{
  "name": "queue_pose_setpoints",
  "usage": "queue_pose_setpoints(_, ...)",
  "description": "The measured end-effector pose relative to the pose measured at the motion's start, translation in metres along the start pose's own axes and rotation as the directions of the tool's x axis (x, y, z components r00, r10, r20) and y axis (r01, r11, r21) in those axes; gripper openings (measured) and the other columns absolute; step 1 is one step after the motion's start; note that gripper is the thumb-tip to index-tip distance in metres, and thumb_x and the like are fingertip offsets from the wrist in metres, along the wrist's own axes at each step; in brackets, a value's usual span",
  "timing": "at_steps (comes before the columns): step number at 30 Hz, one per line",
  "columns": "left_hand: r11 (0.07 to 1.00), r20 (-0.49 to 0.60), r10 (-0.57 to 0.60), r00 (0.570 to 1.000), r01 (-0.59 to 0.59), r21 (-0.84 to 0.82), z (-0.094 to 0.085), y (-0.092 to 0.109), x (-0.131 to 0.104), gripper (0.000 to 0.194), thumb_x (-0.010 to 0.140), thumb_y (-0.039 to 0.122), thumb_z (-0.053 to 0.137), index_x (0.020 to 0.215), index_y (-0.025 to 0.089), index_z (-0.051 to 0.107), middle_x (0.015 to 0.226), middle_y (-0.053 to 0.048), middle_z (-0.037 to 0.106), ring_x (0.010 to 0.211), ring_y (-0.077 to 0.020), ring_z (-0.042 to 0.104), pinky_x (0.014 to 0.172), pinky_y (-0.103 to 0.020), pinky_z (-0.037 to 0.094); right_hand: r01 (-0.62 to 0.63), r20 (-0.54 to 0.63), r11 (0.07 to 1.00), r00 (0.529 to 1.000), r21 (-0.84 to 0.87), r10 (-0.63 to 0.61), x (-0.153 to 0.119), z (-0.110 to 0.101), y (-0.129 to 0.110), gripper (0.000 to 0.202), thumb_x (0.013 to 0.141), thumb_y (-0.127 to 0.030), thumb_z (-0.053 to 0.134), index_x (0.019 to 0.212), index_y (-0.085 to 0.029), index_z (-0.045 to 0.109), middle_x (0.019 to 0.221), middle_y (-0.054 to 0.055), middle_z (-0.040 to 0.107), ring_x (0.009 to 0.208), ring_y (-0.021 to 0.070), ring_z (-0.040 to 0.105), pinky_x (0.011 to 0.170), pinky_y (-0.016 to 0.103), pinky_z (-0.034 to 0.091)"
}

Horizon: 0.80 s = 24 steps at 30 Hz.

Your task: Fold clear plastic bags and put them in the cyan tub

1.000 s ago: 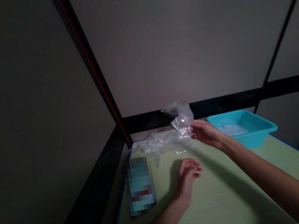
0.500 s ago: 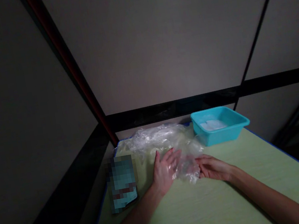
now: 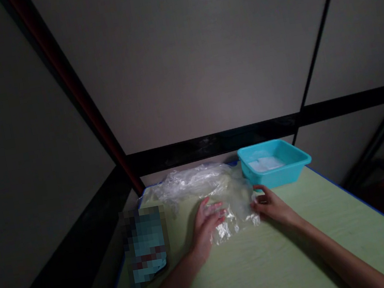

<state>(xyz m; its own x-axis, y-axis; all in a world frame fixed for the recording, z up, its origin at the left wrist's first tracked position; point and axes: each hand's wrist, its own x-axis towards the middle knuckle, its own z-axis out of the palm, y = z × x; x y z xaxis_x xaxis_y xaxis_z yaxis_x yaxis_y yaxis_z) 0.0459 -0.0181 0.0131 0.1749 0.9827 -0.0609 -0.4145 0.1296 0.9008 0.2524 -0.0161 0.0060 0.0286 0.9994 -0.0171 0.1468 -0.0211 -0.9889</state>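
Observation:
A clear plastic bag [image 3: 234,210] lies between my hands, its near part spread fairly flat on the table. My left hand [image 3: 206,227] is at its left side, fingers apart and slightly curved, touching the film. At the opposite edge, my right hand [image 3: 274,206] pinches the bag with its lower fingers while one finger sticks out above. Behind my hands is a crumpled heap of clear plastic [image 3: 194,180]; whether it joins the bag I cannot tell.
A turquoise plastic basin [image 3: 274,177] with something white [image 3: 266,164] inside stands at the back right of the pale green table [image 3: 264,269]. A blurred-out teal item [image 3: 146,245] lies at the left edge. Panelled walls [image 3: 200,64] rise behind and on the left.
The near part of the bag has gone from bunched to spread flatter. My left hand has turned with its fingers more curved, and my right hand has shifted along the bag's right edge.

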Motion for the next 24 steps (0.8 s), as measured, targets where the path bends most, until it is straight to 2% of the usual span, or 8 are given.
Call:
queue_pose_setpoints(2,0.98,-0.075,0.143,0.987,-0.131,0.152,-0.001,-0.002,-0.001,0.045,0.063,0.018,0.062,0.103,0.02,0.042,0.087,-0.002,0.059,0.069,-0.0148,0.059,0.064,-0.027,0.044,0.104,-0.075,0.976,0.99,-0.192,-0.12,-0.004,-0.006,-0.004,0.048,0.065,-0.03,0.056,0.108,-0.019,0.037,0.064,-0.004,0.049,0.055,0.0147,0.049,0.053,0.027,0.041)
queue_pose_setpoints(4,0.907,-0.167,0.336,0.927,-0.27,0.322,-0.003,-0.003,-0.002,0.04,0.06,0.014,0.061,0.096,0.02,0.044,0.079,0.002,0.053,0.06,-0.0105,0.052,0.057,-0.022,0.041,0.234,-0.062,0.856,0.954,-0.46,-0.294,-0.011,-0.008,-0.012,0.038,0.072,-0.029,0.049,0.107,-0.018,0.041,0.069,-0.001,0.05,0.061,0.0162,0.05,0.059,0.03,0.041)
queue_pose_setpoints(8,0.768,-0.294,0.587,0.755,-0.404,0.497,-0.007,0.004,-0.002,0.034,0.059,0.011,0.059,0.088,0.022,0.044,0.074,0.005,0.043,0.058,-0.009,0.042,0.057,-0.02,0.035,0.495,0.262,0.571,0.858,-0.655,-0.442,-0.027,0.005,-0.028,0.029,0.08,-0.024,0.042,0.108,-0.017,0.047,0.096,0.009,0.056,0.089,0.0208,0.052,0.078,0.034,0.041)
queue_pose_setpoints(11,0.635,-0.197,0.692,0.695,-0.456,0.623,-0.004,0.008,-0.007,0.031,0.058,0.007,0.058,0.084,0.022,0.048,0.076,0.003,0.044,0.061,-0.0112,0.041,0.062,-0.022,0.035,0.581,0.426,0.473,0.811,-0.662,-0.401,-0.036,0.02,-0.032,0.04,0.077,-0.026,0.047,0.116,-0.017,0.044,0.107,0.01,0.053,0.1,0.023,0.047,0.086,0.035,0.038)
queue_pose_setpoints(13,0.562,-0.004,0.653,0.757,-0.481,0.673,0.001,0.006,-0.013,0.03,0.058,0.004,0.054,0.083,0.022,0.051,0.08,0.001,0.048,0.068,-0.0134,0.046,0.065,-0.023,0.038,0.582,0.464,0.463,0.813,-0.669,-0.351,-0.039,0.027,-0.03,0.043,0.076,-0.025,0.048,0.117,-0.017,0.043,0.106,0.009,0.053,0.098,0.0225,0.048,0.085,0.034,0.039)
queue_pose_setpoints(16,0.5,0.297,0.424,0.856,-0.494,0.711,0.004,-0.006,-0.021,0.039,0.062,0.003,0.047,0.096,0.022,0.052,0.102,-0.004,0.052,0.094,-0.0191,0.049,0.08,-0.029,0.039,0.583,0.496,0.477,0.812,-0.658,-0.308,-0.04,0.033,-0.027,0.043,0.074,-0.014,0.042,0.117,-0.017,0.042,0.105,0.008,0.052,0.096,0.0193,0.049,0.084,0.029,0.04)
queue_pose_setpoints(19,0.372,0.442,0.195,0.876,-0.483,0.793,0.0,-0.016,-0.025,0.056,0.07,0.011,0.048,0.124,0.019,0.036,0.133,-0.008,0.033,0.122,-0.0228,0.03,0.099,-0.036,0.026,0.589,0.519,0.473,0.806,-0.656,-0.284,-0.041,0.032,-0.03,0.05,0.07,-0.006,0.039,0.118,-0.017,0.041,0.106,0.007,0.05,0.096,0.0178,0.05,0.083,0.026,0.04)
queue_pose_setpoints(24,0.08,0.531,0.005,0.848,-0.529,0.845,-0.005,-0.012,-0.027,0.063,0.08,0.029,0.046,0.135,0.015,0.017,0.142,-0.008,0.012,0.129,-0.0223,0.01,0.105,-0.037,0.011,0.64,0.609,0.393,0.762,-0.66,-0.219,-0.041,0.013,-0.046,0.048,0.064,-0.005,0.039,0.11,-0.017,0.048,0.107,0.008,0.051,0.089,0.0188,0.054,0.077,0.027,0.04)
